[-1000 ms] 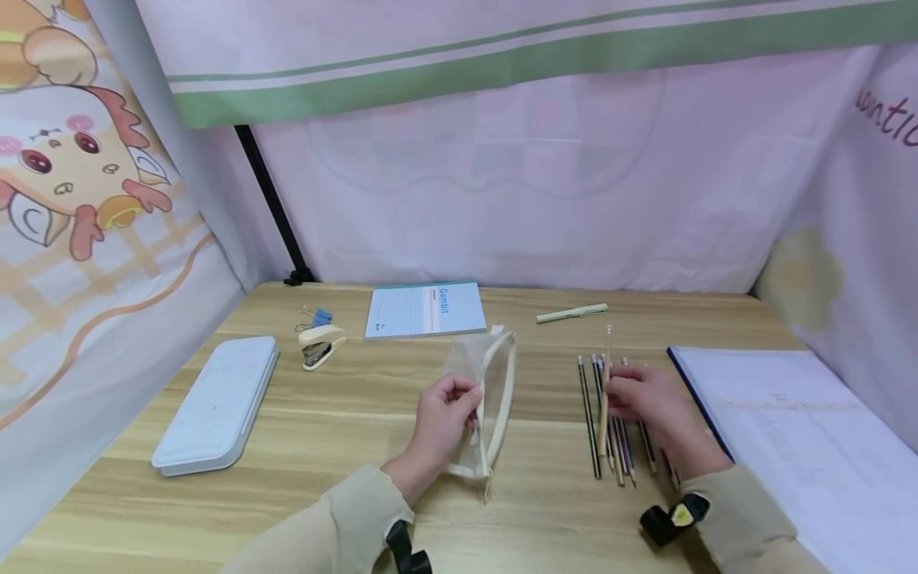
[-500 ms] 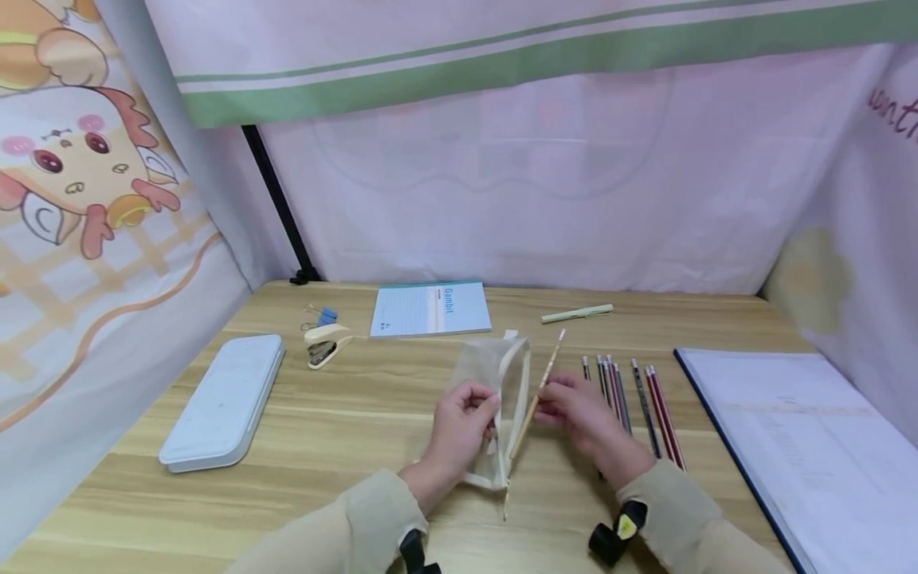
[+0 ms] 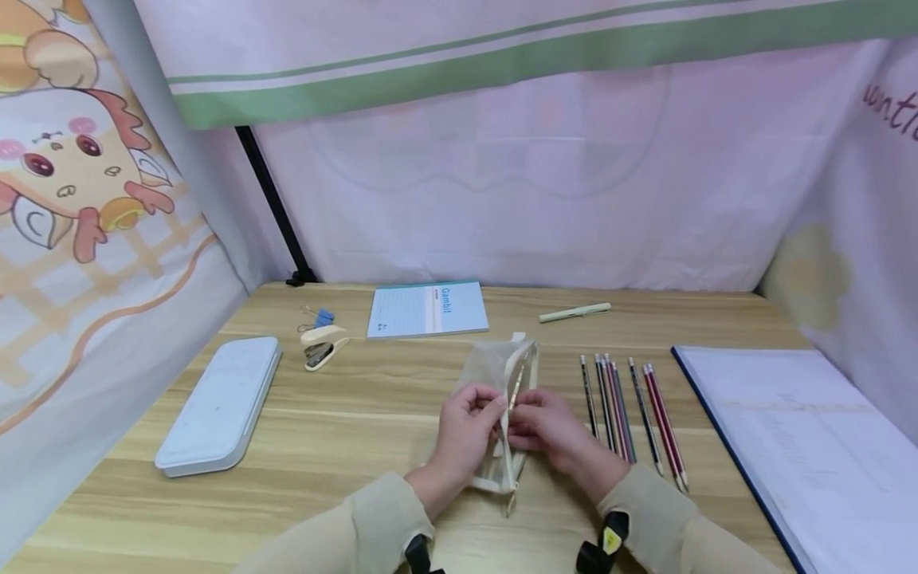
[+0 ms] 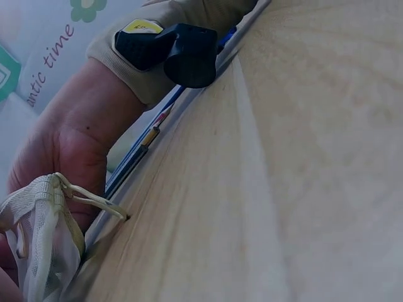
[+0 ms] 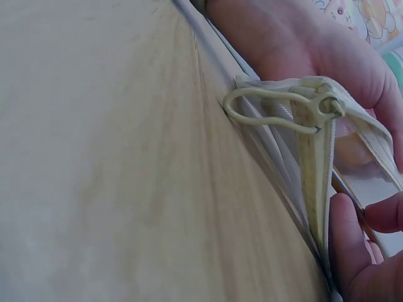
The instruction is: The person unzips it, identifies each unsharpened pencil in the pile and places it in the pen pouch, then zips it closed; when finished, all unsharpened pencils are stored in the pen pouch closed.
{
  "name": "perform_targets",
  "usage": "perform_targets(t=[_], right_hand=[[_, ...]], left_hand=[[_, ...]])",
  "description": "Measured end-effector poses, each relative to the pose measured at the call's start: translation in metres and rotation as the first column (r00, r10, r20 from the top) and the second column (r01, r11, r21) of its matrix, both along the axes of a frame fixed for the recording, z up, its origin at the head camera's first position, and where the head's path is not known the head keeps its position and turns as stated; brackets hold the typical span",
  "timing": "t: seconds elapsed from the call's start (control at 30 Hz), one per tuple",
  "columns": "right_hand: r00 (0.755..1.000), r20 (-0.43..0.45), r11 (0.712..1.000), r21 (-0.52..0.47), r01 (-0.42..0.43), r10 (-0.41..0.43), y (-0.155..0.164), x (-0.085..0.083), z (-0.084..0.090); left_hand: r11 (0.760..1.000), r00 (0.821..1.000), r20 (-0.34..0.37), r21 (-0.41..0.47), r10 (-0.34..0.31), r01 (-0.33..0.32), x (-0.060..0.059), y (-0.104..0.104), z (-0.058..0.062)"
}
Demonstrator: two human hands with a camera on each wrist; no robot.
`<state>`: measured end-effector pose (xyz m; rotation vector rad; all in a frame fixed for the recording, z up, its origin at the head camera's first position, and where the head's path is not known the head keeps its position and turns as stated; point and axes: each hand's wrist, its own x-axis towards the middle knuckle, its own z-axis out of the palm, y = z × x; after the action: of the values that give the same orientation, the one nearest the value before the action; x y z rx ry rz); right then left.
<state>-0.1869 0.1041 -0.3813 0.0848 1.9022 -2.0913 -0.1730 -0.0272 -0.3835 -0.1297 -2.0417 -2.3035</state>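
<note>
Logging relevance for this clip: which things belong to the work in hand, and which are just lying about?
In hand:
mesh pouch, held open by left hand
wooden pencil, fed in by right hand
row of pencils beside them

Lying about:
white case
stapler
binder clips
notebook
green pen
open book

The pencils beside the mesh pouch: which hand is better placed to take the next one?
Probably the right hand: the pencils lie just on its side, while the left hand pinches the mesh pouch edge, holding it open.
</note>
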Motion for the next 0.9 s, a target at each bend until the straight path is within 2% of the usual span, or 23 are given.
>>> perform_targets(t=[0.17,0.33,0.7,0.9], right_hand=[[0.999,-0.036,0.998,0.057,-0.027,0.029,-0.001,0.001,-0.002],[0.998,-0.034,0.992,0.116,-0.052,0.057,-0.001,0.002,-0.004],[0.996,-0.042,0.991,0.119,-0.068,0.073,0.006,0.006,0.0],[0.994,-0.055,0.988,0.124,-0.087,0.094,0.024,0.002,0.008]], left_hand=[[1.0,1.0,0.002,0.025,-0.018,0.018,0.001,0.001,-0.001],[1.0,1.0,0.009,0.029,-0.012,0.011,0.002,0.002,-0.001],[0.999,1.0,0.018,0.046,-0.014,0.014,0.002,0.002,0.001],[0.999,1.0,0.015,0.045,-0.013,0.012,0.0,0.001,0.001]])
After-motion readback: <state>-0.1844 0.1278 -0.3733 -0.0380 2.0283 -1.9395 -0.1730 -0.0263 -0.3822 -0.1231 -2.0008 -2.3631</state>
